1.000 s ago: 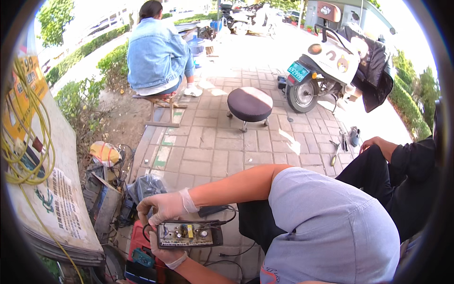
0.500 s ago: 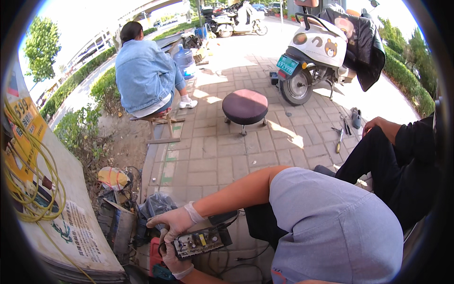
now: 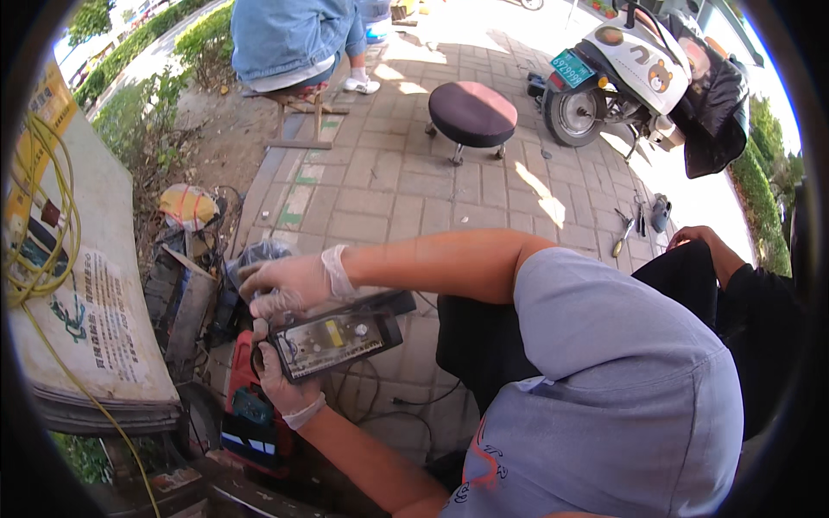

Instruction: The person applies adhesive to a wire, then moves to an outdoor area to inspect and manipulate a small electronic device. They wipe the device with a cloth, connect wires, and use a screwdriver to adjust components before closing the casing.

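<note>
Flat rectangular black electronic box (image 3: 338, 338) with pale label, gripped underneath by thin-gloved left hand (image 3: 278, 380), gloved right hand (image 3: 289, 283) fingers spread loosely on its top edge, red boxy tool (image 3: 250, 414) beneath, grey paving bricks (image 3: 380, 186)

A round dark stool (image 3: 472, 112) is standing on the brick paving; a white scooter (image 3: 635, 73) is parking just right of it, and a person in denim (image 3: 289, 34) is sitting to its left.
</note>
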Demonstrator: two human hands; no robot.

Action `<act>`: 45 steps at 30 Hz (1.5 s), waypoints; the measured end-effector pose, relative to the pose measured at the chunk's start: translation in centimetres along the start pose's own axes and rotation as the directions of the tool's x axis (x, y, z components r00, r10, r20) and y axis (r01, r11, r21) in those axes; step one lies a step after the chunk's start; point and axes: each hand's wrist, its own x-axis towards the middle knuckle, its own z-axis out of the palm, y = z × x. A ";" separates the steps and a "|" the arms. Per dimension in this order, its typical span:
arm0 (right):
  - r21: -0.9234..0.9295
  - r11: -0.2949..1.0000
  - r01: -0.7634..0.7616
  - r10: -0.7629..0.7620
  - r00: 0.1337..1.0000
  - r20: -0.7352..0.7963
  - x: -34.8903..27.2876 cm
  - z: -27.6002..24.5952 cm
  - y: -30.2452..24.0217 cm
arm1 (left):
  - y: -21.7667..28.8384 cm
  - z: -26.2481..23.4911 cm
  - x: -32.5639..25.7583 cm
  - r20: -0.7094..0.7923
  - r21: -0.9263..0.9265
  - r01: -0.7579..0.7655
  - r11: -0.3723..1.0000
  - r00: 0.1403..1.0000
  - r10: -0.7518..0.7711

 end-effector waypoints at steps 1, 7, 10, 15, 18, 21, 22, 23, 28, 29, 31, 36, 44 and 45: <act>-0.226 0.968 0.113 -0.137 0.986 -0.092 0.2 -1.5 0.7 | 0.3 -0.7 -0.4 0.085 -0.076 0.035 0.996 0.996 -0.029; -0.426 0.778 -0.462 0.447 0.883 -0.141 -4.7 -8.8 10.7 | 1.6 -4.5 -1.7 -0.151 -0.109 -0.043 0.993 0.988 0.026; -0.633 0.520 -0.573 0.684 0.724 -0.093 -11.7 -6.0 18.3 | 2.0 -5.8 -2.2 -0.168 -0.082 -0.051 0.995 0.985 0.036; -0.761 0.531 -0.372 0.564 0.826 -0.010 -17.8 1.2 24.7 | 3.2 -6.9 -3.1 -0.131 -0.050 -0.043 0.998 0.991 0.036; -0.854 0.481 -0.198 0.474 0.878 0.063 -17.1 4.8 25.4 | 3.8 -7.0 -3.7 -0.156 -0.015 -0.036 0.999 0.987 0.033; -0.842 0.461 -0.279 0.612 0.788 0.074 -16.3 6.7 25.6 | 3.7 -6.6 -4.0 -0.121 -0.012 -0.051 0.999 0.991 0.050; -0.866 0.407 -0.290 0.618 0.785 0.027 -16.4 7.1 25.7 | 3.6 -6.4 -3.9 -0.118 -0.009 -0.055 0.998 0.992 0.053; -0.879 0.375 -0.295 0.620 0.785 0.001 -16.4 7.0 26.0 | 3.3 -6.1 -4.0 -0.134 -0.006 -0.071 0.997 0.989 0.069; -0.732 0.461 -0.501 0.580 0.795 -0.178 -16.5 4.5 26.5 | 2.6 -4.8 -3.2 -0.221 -0.099 -0.125 0.987 0.970 0.101; -0.609 0.529 -0.591 0.573 0.778 -0.257 -16.5 3.3 25.8 | 2.6 -4.6 -3.1 -0.230 -0.103 -0.131 0.986 0.968 0.104; -0.533 0.613 -0.584 0.454 0.812 -0.367 -15.7 0.0 23.3 | 2.7 -4.4 -2.8 -0.240 -0.130 -0.153 0.980 0.963 0.119; -0.234 0.836 -0.496 0.405 0.846 -0.347 -12.7 -9.5 9.5 | 2.3 -4.6 -1.9 -0.179 -0.185 -0.196 0.963 0.970 0.163; -0.438 0.897 0.061 -0.028 0.996 0.082 -6.9 -4.5 -7.6 | 2.7 -3.0 -0.6 -0.182 -0.228 -0.184 0.956 0.973 0.144; -0.419 0.907 0.040 0.003 0.995 0.102 -6.3 -3.4 -8.2 | 3.0 -2.6 -0.6 -0.173 -0.240 -0.183 0.953 0.974 0.143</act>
